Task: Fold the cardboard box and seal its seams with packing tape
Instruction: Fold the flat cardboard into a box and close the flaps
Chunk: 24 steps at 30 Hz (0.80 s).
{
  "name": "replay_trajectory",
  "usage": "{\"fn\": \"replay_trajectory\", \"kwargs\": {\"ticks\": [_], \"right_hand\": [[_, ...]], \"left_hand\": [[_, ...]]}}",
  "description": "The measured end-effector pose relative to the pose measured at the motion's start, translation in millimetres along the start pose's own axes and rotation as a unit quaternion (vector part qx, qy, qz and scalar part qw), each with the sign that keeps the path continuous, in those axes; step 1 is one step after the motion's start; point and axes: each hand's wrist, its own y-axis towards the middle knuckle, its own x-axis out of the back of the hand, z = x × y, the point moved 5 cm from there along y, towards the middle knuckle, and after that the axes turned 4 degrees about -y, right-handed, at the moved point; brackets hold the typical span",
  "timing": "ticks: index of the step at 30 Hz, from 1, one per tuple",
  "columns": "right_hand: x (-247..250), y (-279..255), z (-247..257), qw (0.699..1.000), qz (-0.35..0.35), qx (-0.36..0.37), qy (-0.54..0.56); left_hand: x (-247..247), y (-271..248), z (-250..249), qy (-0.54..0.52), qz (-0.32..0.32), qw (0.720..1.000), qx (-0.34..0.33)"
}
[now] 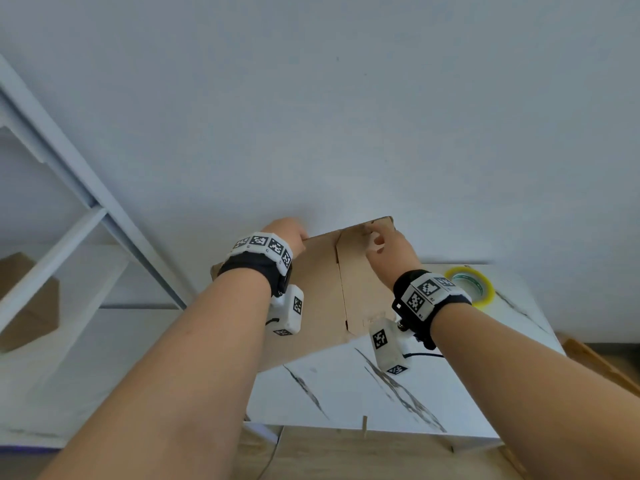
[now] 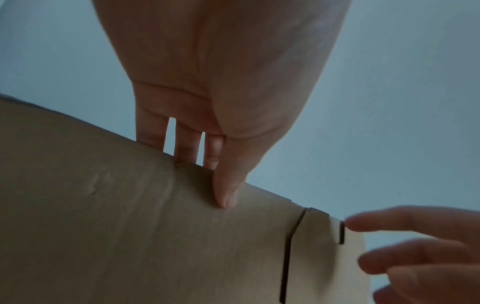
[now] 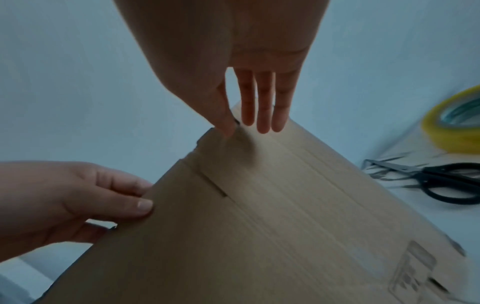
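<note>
A flattened brown cardboard box (image 1: pixel 322 306) is held tilted up above the white marbled table (image 1: pixel 346 393). My left hand (image 1: pixel 294 237) pinches its upper left edge, thumb (image 2: pixel 226 197) on the near face and fingers behind. My right hand (image 1: pixel 377 240) pinches the upper right corner by a flap slit, between the thumb (image 3: pixel 226 125) and a finger hidden behind; its other fingers (image 3: pixel 265 115) hang straight over the cardboard (image 3: pixel 285 226). A yellow roll of packing tape (image 1: pixel 472 285) lies on the table to the right, also in the right wrist view (image 3: pixel 451 131).
Black-handled scissors (image 3: pixel 441 181) lie on the table beside the tape. A white shelf frame (image 1: pixel 69 188) stands at the left with more brown cardboard (image 1: pixel 27 299) behind it. A plain wall rises close behind the table.
</note>
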Motion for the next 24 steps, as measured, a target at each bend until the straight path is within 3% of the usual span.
{"fn": "replay_trajectory", "kwargs": {"ticks": [7, 15, 24], "right_hand": [[-11.2, -6.6, 30.3, 0.996, 0.034, 0.078, -0.033], [-6.9, -15.8, 32.9, 0.995, 0.03, 0.082, -0.036], [9.5, -23.5, 24.8, 0.999, -0.002, 0.035, -0.026]], "left_hand": [[-1.2, -16.8, -18.4, -0.086, 0.025, 0.995, -0.033], [-11.0, -39.8, -19.0, -0.165, 0.124, 0.978, -0.027], [-15.9, -56.5, -37.7, -0.211, 0.149, 0.965, -0.044]]}}
